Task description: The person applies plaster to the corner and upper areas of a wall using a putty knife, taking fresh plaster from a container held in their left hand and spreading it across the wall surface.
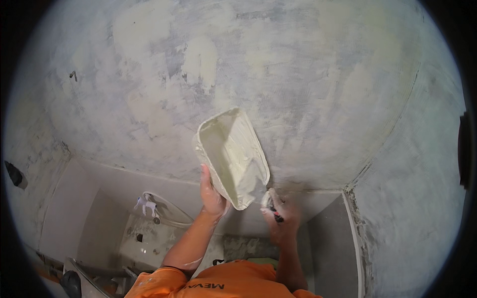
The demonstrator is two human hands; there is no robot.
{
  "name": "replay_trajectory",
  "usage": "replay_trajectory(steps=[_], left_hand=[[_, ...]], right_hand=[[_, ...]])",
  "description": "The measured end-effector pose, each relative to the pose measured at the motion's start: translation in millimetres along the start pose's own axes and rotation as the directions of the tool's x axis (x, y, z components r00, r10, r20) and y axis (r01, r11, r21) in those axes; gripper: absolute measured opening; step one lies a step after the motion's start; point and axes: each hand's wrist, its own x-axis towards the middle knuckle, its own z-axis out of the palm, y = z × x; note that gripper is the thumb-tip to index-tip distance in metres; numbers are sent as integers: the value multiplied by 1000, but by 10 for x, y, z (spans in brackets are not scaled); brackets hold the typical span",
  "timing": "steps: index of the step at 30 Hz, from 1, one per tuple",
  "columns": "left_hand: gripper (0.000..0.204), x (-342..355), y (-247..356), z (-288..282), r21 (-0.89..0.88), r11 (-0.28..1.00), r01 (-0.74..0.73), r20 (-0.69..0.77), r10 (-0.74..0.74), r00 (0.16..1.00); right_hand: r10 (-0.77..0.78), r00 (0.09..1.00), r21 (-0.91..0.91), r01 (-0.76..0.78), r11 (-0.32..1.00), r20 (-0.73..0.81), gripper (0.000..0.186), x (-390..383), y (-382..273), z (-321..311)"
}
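Note:
My left hand (213,201) grips an off-white rectangular tub (214,141) by its near left side, thumb along the outer wall. The tub is tilted, its mouth facing me, and pale wet plaster (240,144) coats its inside. In my right hand (287,214) is a putty knife (276,213) with a black and red handle, fingers closed around it. Its grey blade lies at the tub's near right corner, partly smeared with plaster. Motion blurs my right hand slightly. Both hands carry white smears.
Ahead rises a wall (308,89) patched with pale plaster. A short wire stub (73,76) sticks out of it. Below left, a white plastic fitting (146,204) with a hose sits in a recess. A light-edged grey panel (335,243) stands at lower right.

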Motion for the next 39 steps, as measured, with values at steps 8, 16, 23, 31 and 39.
replay_trajectory(steps=[8,16,23,31,39], left_hand=[[66,217,83,-226,-29,982,-188,-85,185,979],[69,446,283,-465,-62,938,-340,-49,338,940],[68,368,201,-375,-129,951,-282,-86,272,958],[71,52,-212,-215,-63,985,-160,-140,150,979],[72,140,-217,-231,-221,969,-112,-78,97,992]], right_hand=[[-4,993,29,1,1000,119,47,-37,94,93],[253,956,-188,-224,956,149,42,-155,507,-272],[512,843,368,-535,761,167,23,-105,138,-250],[42,996,26,-44,999,82,45,-38,-29,237],[-19,994,-249,45,967,109,59,-220,238,514]])
